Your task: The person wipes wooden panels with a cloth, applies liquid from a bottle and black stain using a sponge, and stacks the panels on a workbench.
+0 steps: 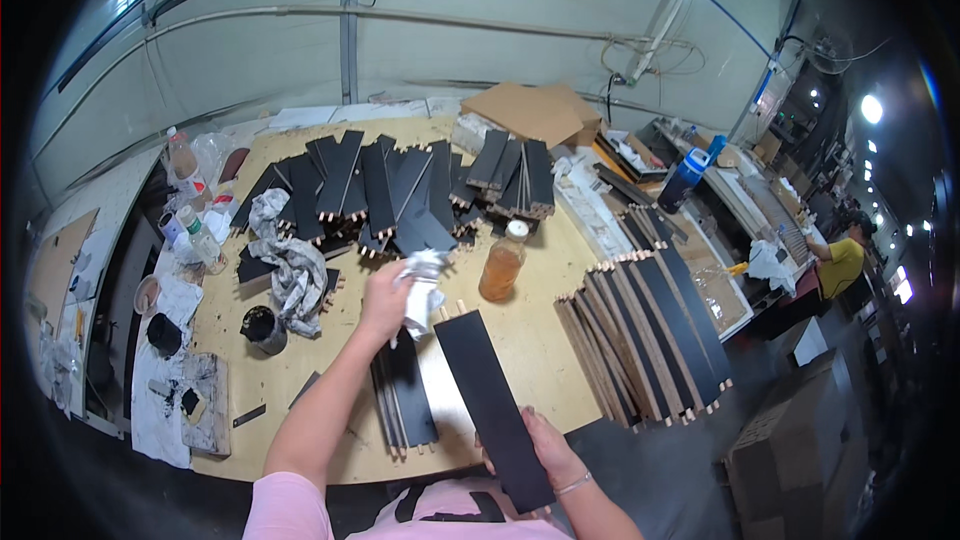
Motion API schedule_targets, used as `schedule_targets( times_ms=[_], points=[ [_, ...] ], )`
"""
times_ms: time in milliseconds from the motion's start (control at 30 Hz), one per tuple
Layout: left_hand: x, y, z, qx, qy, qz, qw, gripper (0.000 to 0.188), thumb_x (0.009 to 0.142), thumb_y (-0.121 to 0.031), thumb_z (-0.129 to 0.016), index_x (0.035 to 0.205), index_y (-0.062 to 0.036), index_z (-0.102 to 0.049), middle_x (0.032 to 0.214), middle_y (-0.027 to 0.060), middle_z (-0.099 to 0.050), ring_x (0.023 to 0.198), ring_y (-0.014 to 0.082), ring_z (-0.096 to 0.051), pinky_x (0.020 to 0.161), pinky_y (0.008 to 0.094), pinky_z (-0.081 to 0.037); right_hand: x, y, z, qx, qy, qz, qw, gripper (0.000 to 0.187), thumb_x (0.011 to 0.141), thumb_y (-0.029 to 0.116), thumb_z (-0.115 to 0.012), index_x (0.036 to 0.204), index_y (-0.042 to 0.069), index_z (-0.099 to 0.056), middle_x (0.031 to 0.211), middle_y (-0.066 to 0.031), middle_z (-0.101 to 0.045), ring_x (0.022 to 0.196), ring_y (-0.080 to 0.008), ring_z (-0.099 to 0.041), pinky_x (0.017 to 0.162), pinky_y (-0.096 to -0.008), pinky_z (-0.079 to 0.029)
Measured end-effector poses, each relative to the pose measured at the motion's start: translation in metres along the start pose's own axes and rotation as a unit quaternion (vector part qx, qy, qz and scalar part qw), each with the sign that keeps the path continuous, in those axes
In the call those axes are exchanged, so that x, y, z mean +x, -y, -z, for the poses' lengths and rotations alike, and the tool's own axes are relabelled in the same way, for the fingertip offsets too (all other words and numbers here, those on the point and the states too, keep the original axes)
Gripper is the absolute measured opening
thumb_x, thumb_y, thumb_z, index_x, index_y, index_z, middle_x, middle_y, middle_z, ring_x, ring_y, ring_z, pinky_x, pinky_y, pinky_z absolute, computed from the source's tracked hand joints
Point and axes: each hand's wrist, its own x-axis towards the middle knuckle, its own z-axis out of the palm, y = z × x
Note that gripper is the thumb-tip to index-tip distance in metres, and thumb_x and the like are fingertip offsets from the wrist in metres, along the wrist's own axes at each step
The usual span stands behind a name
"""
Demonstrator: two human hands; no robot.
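Black, flat, rectangular panel with pale wooden pegs (pixel 492 410): held aslant in front of me at the table's near edge, its far end just beside a small stack of black panels with brown edges (pixel 408 395). Right hand (pixel 548 450) grips it near its lower end; left hand (pixel 385 302) is closed on a crumpled white cloth (pixel 424 292) just beyond the pegged end.

Risks, as I judge them: gripped so near one end, the panel could tip or twist if the cloth bears hard on its far end. Its pegs could catch the cloth. A wide sweep of my left arm could knock the clear bottle of amber liquid (pixel 502 265), wetting the wooden table (pixel 530 340). Swinging the panel right could scuff the tall leaning stack of black panels (pixel 650 335).

Unclear: the panel's underside and most of my right fingers are hidden; left fingertips are lost in the cloth. Cannot tell whether the cloth is damp, whether the bottle is sealed, or whether the panel's lower end touches my pink shirt (pixel 290 510).
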Motion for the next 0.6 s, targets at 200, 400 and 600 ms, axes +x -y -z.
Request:
schedule_targets(
  times_ms=[200,400,600],
  points=[
    [-0.079,-0.042,-0.03,-0.351,0.037,0.205,0.913,0.026,0.113,-0.018,-0.067,0.128,0.0019,-0.073,0.108,0.0036,-0.077,0.088,0.0102,-0.072,0.079,0.0283,-0.059,-0.026,0.015,0.006,0.158,-0.026,0.044,0.986,0.082,0.107,0.074,-0.051,0.137,-0.001,-0.062,0.109,-0.0209,-0.071,0.085,-0.0319,-0.072,0.077,-0.0415,-0.062],
    [-0.121,-0.085,-0.041,-0.473,0.056,0.264,0.839,0.028,0.114,-0.014,-0.066,0.136,0.0014,-0.069,0.113,0.0065,-0.078,0.094,0.0128,-0.076,0.082,0.0294,-0.062,-0.041,0.024,0.004,0.045,-0.12,0.08,0.988,0.066,0.112,0.055,-0.062,0.148,0.0,-0.061,0.111,-0.016,-0.072,0.083,-0.0249,-0.07,0.077,-0.0401,-0.061],
    [-0.164,-0.132,-0.054,-0.355,0.142,0.22,0.897,0.048,0.104,-0.027,-0.084,0.139,-0.0013,-0.063,0.12,0.0051,-0.074,0.102,0.0127,-0.071,0.09,0.0325,-0.06,-0.037,0.042,-0.037,-0.662,-0.31,0.148,0.666,0.084,0.084,0.023,-0.088,0.163,0.013,-0.06,0.103,-0.0051,-0.055,0.096,-0.0202,-0.065,0.085,-0.0368,-0.057]
  ],
)
